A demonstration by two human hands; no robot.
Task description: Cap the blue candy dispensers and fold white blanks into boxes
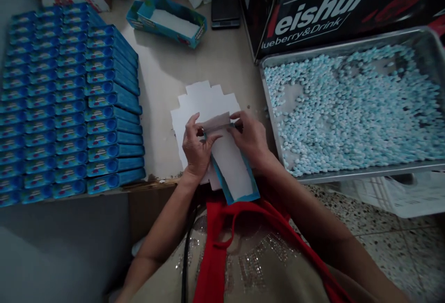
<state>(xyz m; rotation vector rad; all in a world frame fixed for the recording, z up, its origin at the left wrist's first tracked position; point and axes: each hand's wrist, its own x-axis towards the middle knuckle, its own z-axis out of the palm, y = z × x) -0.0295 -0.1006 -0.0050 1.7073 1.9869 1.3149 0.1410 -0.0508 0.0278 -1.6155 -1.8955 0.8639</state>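
Observation:
Between my hands is a partly folded cardboard box (pixel 233 166), blue outside and white inside, tilted over the table's front edge. My left hand (pixel 197 148) grips its far left corner, thumb inside and fingers outside. At the far right corner, my right hand (pixel 251 135) pinches the wall near a raised white end flap (pixel 216 121). Under and beyond the box lie flat white cardboard blanks (pixel 203 99) with stepped edges. The outer faces of the held box are mostly hidden.
Stacked blue boxes (pixel 114 94) fill the left side. Nested open boxes (pixel 174 20) and a small black scale (pixel 225 12) stand at the back. To the right, a metal tray (pixel 273 117) holds many small pale-blue and white pieces (pixel 347 108), before a black carton (pixel 323 20).

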